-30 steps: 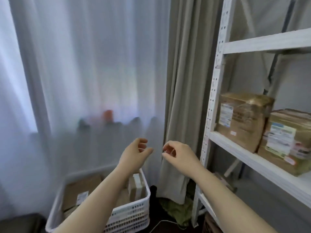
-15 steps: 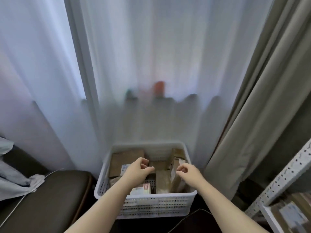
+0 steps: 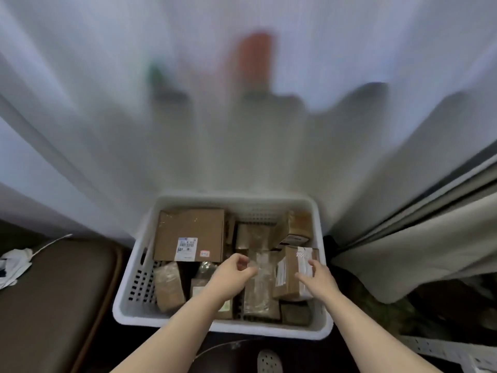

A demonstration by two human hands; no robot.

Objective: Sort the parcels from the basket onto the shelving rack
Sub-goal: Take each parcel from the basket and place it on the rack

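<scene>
You seem mid-pick: left grip (image 3: 234, 275) loose and empty, right grip (image 3: 320, 278) spread beside the upright parcel (image 3: 289, 275) in the basket (image 3: 134, 300), likely needing a clasp next.

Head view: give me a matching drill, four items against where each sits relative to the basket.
Items:
1. big flat box
2. brown seat
3. grey curtain
4. right hand

Places:
a. left of the basket
b. right of the basket
c. inside the basket, back left corner
d. over the basket's right side

Pairs: 1-c, 2-a, 3-b, 4-d
</scene>
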